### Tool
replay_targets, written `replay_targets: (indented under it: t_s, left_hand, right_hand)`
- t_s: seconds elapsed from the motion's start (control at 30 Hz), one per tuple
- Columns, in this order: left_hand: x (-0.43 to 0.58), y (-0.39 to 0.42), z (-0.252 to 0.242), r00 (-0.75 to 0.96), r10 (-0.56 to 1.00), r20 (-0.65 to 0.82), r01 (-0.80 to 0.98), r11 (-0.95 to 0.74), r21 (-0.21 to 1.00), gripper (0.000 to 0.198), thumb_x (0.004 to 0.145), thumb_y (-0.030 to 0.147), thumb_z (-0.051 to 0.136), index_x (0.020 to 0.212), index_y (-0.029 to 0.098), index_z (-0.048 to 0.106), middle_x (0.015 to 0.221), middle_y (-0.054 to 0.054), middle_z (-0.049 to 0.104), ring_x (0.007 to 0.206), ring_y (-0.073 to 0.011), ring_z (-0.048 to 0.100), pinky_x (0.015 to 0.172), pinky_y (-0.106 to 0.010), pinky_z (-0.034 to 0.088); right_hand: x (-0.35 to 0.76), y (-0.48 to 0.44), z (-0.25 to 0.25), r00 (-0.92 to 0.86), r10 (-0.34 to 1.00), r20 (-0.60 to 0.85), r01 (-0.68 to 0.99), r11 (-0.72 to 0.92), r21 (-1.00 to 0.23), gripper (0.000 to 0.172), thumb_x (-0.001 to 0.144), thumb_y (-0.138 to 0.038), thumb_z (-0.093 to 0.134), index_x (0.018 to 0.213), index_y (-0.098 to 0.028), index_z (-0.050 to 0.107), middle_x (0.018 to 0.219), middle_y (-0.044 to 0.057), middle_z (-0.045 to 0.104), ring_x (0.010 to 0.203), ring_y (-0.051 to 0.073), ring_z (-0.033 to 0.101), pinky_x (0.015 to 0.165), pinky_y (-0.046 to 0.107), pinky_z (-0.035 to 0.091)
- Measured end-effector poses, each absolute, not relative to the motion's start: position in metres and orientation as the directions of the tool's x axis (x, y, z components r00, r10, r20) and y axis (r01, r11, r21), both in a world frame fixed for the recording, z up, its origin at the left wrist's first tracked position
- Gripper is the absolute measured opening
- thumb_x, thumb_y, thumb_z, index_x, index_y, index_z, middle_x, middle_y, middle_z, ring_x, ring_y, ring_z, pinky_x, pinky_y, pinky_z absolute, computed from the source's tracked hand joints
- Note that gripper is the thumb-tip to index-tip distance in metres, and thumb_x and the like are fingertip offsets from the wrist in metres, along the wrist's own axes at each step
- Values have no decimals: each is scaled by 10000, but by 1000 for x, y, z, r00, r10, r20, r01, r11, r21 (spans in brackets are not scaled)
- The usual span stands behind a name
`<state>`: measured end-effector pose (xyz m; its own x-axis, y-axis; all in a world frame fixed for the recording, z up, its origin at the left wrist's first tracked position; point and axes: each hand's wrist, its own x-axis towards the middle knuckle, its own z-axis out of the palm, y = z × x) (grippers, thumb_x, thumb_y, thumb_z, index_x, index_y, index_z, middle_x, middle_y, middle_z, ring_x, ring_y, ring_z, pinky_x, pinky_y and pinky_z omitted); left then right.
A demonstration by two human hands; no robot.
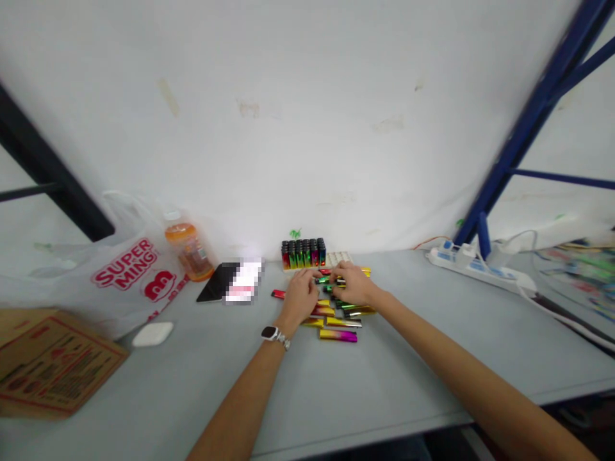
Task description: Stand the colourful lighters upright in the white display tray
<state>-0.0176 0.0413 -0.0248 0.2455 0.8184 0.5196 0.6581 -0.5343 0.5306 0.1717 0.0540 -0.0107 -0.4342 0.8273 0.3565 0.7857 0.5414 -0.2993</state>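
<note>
Several shiny, colourful lighters [338, 335] lie loose on the grey table under and around my hands. My left hand [302, 296], wearing a watch [270, 333] at the wrist, curls its fingers at the end of a green lighter [321, 280]. Beside it my right hand [354, 285] is bent closed around a dark-ended lighter [341, 281]. Just beyond them, a block of upright lighters with black tops [303, 253] stands in rows in a pale tray [344, 257], whose right part shows bare slots. A red lighter [278, 294] lies left of my left hand.
To the left are a tablet [218, 282], an orange drink bottle [189, 250], a printed plastic bag [125, 282], a white case [152, 334] and a cardboard box [57, 365]. A power strip [480, 269] with cables lies right, by a blue metal post [519, 141]. The white wall bounds the back.
</note>
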Motion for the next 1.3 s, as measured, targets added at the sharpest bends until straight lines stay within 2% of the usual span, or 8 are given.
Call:
replay_targets:
  t_s: [0.3, 0.53, 0.63, 0.73, 0.83, 1.03, 1.17, 1.3]
  left_hand:
    - [-20, 43, -28, 165, 816, 554, 640, -516, 570, 282, 820, 22, 418, 902, 185, 632, 953, -61, 664, 989, -221, 601, 929, -407, 478]
    - [-19, 44, -28, 102, 822, 561, 610, -497, 617, 208, 857, 104, 477, 984, 193, 614, 1003, -65, 650, 953, -210, 608, 863, -378, 497]
    - [-17, 43, -25, 68, 821, 567, 592, -491, 640, 184, 878, 152, 483, 1013, 190, 601, 1024, -71, 640, 951, -205, 606, 846, -369, 500]
    - [-16, 42, -23, 48, 823, 566, 571, -488, 660, 197, 880, 162, 490, 1050, 189, 585, 1048, -69, 637, 910, -189, 610, 817, -352, 505]
    - [-15, 42, -25, 63, 838, 542, 562, -478, 675, 203, 889, 185, 499, 1075, 196, 578, 1051, -61, 645, 838, -169, 616, 770, -332, 511]
    - [-12, 40, -31, 162, 844, 512, 522, -514, 681, 192, 907, 222, 494, 1077, 208, 584, 1033, -46, 655, 747, -140, 619, 686, -286, 507]
    - [-9, 39, -30, 222, 831, 509, 531, -541, 652, 156, 909, 230, 491, 1007, 205, 611, 994, -38, 662, 786, -152, 613, 703, -284, 502]
    - [-6, 37, -27, 266, 814, 516, 543, -569, 618, 149, 910, 223, 486, 967, 200, 623, 961, -37, 659, 808, -163, 611, 734, -296, 500]
  right_hand:
    - [150, 58, 10, -450, 890, 71, 883, 456, -112, 304, 675, -346, 684, 932, -193, 737, 1023, 139, 686, 969, 311, 606, 824, 371, 416]
    - [156, 57, 1, -455, 861, 229, 825, 504, -255, 239, 730, -286, 642, 932, -161, 623, 907, 90, 660, 818, 218, 585, 737, 317, 399]
    - [163, 58, -5, -405, 827, 389, 683, 557, -472, 139, 788, -263, 594, 895, -175, 578, 819, 35, 626, 755, 175, 565, 703, 293, 412]
    - [163, 57, -7, -219, 838, 499, 395, 544, -740, 174, 850, -360, 565, 911, -197, 548, 802, 0, 590, 702, 142, 561, 638, 260, 437]
    - [155, 52, -6, -7, 906, 422, 41, 422, -906, 271, 856, -479, 552, 946, -227, 510, 747, -39, 560, 563, 111, 546, 512, 229, 426]
    - [144, 39, -6, -26, 993, 119, -374, 100, -922, 451, 818, -638, 513, 976, -218, 561, 535, -76, 504, 322, 59, 307, 318, 179, 166]
    - [145, 33, -13, -100, 995, -4, -435, -48, -899, 565, 832, -700, 398, 650, -184, 541, 370, -76, 339, 298, 53, 189, 318, 196, 100]
    - [143, 28, -18, -42, 999, 2, -403, -15, -915, 543, 828, -643, 456, 517, -198, 457, 342, -83, 261, 301, 51, 171, 323, 200, 108]
